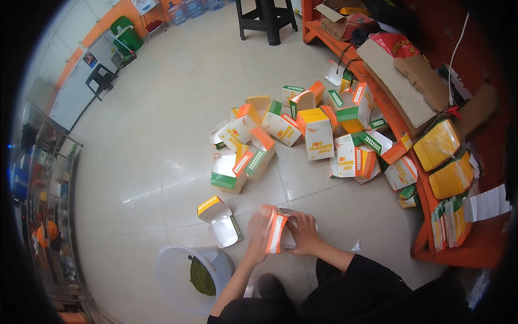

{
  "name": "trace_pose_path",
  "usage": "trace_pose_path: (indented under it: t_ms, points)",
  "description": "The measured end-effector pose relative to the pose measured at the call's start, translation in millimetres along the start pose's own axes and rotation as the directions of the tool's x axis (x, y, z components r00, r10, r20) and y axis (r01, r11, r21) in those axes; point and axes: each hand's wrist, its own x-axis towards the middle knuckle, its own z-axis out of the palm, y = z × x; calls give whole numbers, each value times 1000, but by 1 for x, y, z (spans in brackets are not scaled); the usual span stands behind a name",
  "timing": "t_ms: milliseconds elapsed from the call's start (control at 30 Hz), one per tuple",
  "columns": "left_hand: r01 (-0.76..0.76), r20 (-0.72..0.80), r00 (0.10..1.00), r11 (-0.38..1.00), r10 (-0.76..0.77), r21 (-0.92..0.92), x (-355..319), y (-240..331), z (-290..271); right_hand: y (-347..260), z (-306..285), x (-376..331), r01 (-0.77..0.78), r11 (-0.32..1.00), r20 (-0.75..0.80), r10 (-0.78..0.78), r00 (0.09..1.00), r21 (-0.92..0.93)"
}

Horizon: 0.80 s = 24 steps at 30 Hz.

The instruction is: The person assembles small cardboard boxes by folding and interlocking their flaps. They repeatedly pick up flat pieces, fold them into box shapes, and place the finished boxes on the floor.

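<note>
Between my two hands is a small cardboard food box (277, 233), its orange side with a white scalloped strip facing me. My left hand (259, 231) presses on its left side, blurred a little by motion. From the right, my right hand (304, 233) grips it, fingers curled over the pale inner side. Just left of my hands an open box (222, 222) with a white inside lies on the floor. Beyond them spreads a loose heap of folded boxes in white, green, orange and yellow, among them a standing box (319, 137) with a yellow top.
Beside my left forearm stands a translucent plastic tub (171, 259) with dark green stuff in it. An orange shelf (426, 201) along the right holds flat box stacks (452, 224) and wrapped yellow bundles (437, 144). A black stool (267, 21) is at the far side; metal racks (54, 216) line the left.
</note>
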Motion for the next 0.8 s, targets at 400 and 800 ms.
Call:
trace_pose_path:
  t_ms: [400,800]
  points:
    - [16,-5,1000,999,-16,-38,2,-19,-5,-2,8,24,25,979,-165,9,986,203]
    - [50,-25,998,999,-49,12,6,-19,-10,-2,-3,38,70,985,-237,-31,971,156]
